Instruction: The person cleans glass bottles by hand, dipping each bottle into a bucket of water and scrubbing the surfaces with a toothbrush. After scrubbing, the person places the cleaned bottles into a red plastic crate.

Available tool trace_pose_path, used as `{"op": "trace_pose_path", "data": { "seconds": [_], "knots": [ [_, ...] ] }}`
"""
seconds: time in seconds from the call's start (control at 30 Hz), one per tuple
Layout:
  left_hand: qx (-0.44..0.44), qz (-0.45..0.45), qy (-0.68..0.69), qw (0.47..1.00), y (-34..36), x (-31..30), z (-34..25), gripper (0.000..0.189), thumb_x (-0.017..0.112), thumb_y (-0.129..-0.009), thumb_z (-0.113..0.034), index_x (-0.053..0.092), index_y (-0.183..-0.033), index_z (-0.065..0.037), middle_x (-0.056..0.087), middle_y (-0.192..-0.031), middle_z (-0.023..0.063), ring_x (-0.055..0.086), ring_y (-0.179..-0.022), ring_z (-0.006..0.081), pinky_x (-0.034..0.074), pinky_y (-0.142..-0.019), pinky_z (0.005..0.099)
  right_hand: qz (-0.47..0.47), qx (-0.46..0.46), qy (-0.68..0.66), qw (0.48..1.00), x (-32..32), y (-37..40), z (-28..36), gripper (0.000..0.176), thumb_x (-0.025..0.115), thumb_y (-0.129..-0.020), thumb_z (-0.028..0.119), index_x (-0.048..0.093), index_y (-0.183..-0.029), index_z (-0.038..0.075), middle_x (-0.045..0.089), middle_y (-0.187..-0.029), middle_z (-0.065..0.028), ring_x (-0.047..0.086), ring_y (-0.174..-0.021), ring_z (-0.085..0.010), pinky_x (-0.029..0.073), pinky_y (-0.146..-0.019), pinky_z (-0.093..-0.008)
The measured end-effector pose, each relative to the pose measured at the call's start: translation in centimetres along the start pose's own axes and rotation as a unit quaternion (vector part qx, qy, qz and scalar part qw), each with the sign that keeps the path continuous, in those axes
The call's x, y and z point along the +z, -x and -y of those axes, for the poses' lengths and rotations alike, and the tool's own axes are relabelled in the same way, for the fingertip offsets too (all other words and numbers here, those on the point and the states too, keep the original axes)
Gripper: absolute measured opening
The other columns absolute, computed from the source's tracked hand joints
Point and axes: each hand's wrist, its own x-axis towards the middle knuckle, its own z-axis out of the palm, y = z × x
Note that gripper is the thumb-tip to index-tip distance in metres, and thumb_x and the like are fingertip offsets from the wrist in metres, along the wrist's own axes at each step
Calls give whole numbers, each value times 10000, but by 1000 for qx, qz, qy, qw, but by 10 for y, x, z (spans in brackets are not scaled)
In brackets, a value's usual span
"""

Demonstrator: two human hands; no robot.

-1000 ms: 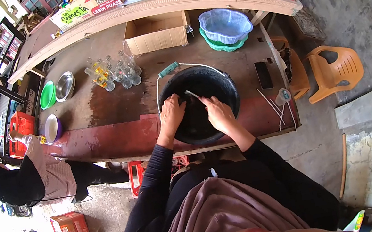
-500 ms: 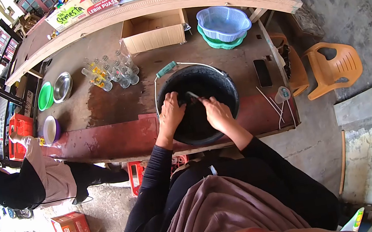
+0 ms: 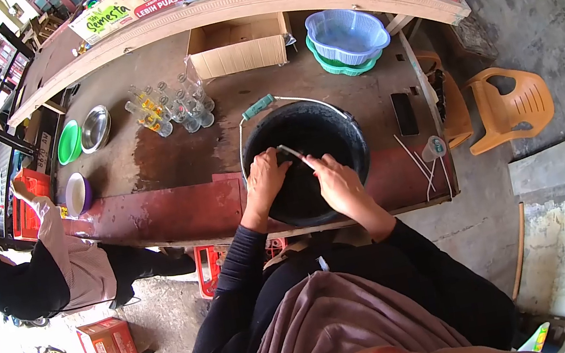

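Note:
A black bucket [image 3: 354, 136] stands at the table's near edge, with its wire handle and green grip [image 3: 258, 108] tipped toward the far left. My right hand [image 3: 341, 185] is over the bucket, closed on a thin pale stick-like tool [image 3: 293, 153] that slants up to the left. Its exact kind does not show. My left hand [image 3: 267, 185] is at the bucket's left side, fingers curled together near the tool's tip. Whatever those fingers hold is hidden. The bucket's inside is too dark to make out.
Several glass bottles [image 3: 174, 108] stand left of the bucket, near bowls [image 3: 70, 142]. Behind are a cardboard box [image 3: 240, 56] and plastic baskets [image 3: 349, 38]. At right lie a phone [image 3: 404, 114], white sticks and a cup [image 3: 435, 148]. A person [image 3: 66, 265] stands at left by a red crate.
My right hand has moved slightly right and down, and the pale tool shows longer above the bucket. My left hand has shifted a little down. The person at left has barely moved.

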Motion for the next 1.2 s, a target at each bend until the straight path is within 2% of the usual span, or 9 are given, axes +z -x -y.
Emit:
{"op": "trace_pose_path", "data": {
  "seconds": [0.17,0.33,0.43,0.67,0.73,0.93,1.07,1.13,1.2],
  "knots": [
    [40,-84,19,995,3,2,1,380,805,-720,-154,611,-999,16,668,-968,208,647,-926,390,516,-773,444,32,83,79,993,23,-11,-31,385,491,-916,67,539,-1297,39,581,-1028,-187,673,-756,-377,554,-664,-463],
    [-46,45,-30,997,-2,-5,-8,395,831,-690,-164,622,-970,21,675,-925,206,660,-887,375,521,-763,431,-5,-7,-9,1000,0,6,1,384,485,-913,65,549,-1290,41,583,-1032,-193,676,-752,-374,556,-657,-462],
    [46,-63,9,997,1,3,-2,347,823,-709,-191,644,-920,18,680,-874,195,664,-870,371,523,-754,432,23,42,61,997,10,-3,-18,377,482,-919,74,547,-1287,28,591,-1005,-206,679,-747,-366,559,-652,-455],
    [-41,41,-45,997,-1,-3,-9,343,814,-728,-206,652,-934,16,686,-875,183,671,-856,357,527,-742,427,24,-6,9,1000,-3,6,-2,343,447,-941,75,554,-1263,21,591,-1031,-200,680,-757,-362,562,-659,-452],
    [40,-61,5,997,0,3,-2,349,810,-734,-224,655,-931,19,683,-853,197,672,-854,373,530,-737,434,29,57,79,995,14,-3,-20,395,479,-914,60,530,-1304,23,585,-1040,-201,676,-754,-372,557,-657,-459],
    [-6,43,-40,998,0,-4,-5,341,786,-768,-251,656,-944,9,680,-856,208,668,-858,385,532,-739,437,8,-4,24,1000,-7,6,1,394,446,-937,74,517,-1322,31,594,-1037,-192,679,-747,-371,560,-641,-450],
    [32,-43,-18,998,1,5,2,343,783,-775,-266,662,-932,14,680,-812,207,670,-819,393,534,-721,443,25,81,88,992,10,-3,-28,369,477,-928,79,546,-1288,42,589,-1018,-182,681,-753,-353,563,-637,-436],
    [132,-68,21,989,-1,5,8,363,779,-786,-303,666,-924,13,667,-771,220,664,-797,404,529,-694,457,-3,51,56,997,-9,3,-15,366,486,-923,72,558,-1281,46,589,-1016,-173,680,-758,-352,561,-644,-436],
    [72,-29,-9,997,1,-3,-5,361,774,-791,-312,670,-908,13,668,-758,213,668,-781,398,528,-684,453,-28,-3,20,999,-14,10,1,369,491,-916,60,565,-1278,48,587,-1012,-166,679,-752,-350,559,-640,-435]
  ]
}}
